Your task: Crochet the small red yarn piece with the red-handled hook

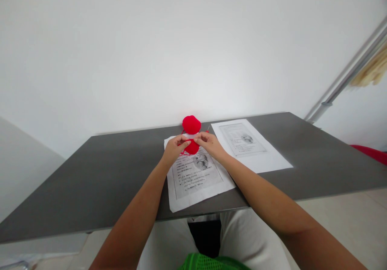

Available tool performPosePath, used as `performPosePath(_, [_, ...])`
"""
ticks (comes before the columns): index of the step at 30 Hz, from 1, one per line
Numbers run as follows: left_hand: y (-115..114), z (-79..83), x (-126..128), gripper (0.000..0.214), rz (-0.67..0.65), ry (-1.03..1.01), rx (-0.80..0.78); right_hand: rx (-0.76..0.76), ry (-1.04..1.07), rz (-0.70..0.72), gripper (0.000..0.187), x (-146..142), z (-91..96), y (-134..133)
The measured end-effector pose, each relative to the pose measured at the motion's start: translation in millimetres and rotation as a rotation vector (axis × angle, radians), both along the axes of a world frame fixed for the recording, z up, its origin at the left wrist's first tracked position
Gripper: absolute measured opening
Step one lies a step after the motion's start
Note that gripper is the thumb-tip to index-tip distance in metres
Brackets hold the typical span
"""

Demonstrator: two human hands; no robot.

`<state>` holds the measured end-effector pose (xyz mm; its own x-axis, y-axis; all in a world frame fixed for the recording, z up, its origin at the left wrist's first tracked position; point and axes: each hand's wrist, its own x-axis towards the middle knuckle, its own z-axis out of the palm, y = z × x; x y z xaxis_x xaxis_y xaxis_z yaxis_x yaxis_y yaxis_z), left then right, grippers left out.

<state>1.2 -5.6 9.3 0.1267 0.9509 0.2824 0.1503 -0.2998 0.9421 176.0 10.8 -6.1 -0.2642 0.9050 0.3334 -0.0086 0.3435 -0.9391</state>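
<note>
A small red crocheted piece (192, 146) is stretched between my hands, above a printed sheet. My left hand (175, 146) pinches its left edge between thumb and fingers. On the opposite edge, my right hand (209, 142) has the same kind of pinch. Just behind them sits a red ball of yarn (191, 124), with a strand running down at its left. Loose red yarn (184, 153) hangs by my left fingertips. A thin tool with a red handle, perhaps a crochet hook (208, 129), lies just beyond my right hand, partly hidden.
Beneath my hands lies a printed sheet (196, 181) with text and a picture. Another printed sheet (250, 147) lies to the right. The dark grey table (121, 173) meets a white wall (193, 52). A metal pole (344, 78) slants at the right.
</note>
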Motion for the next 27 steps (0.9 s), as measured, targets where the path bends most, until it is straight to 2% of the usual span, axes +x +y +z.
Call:
performPosePath(15, [1.1, -1.0, -2.2, 0.015, 0.006, 0.117, 0.085, 0.012, -0.019, -0.004, 0.021, -0.1, -1.4, 1.2])
performPosePath(27, [0.7, -0.1, -2.9, 0.018, -0.002, 0.091, 0.073, -0.003, -0.02, -0.003, 0.016, -1.9, -3.0, 2.5])
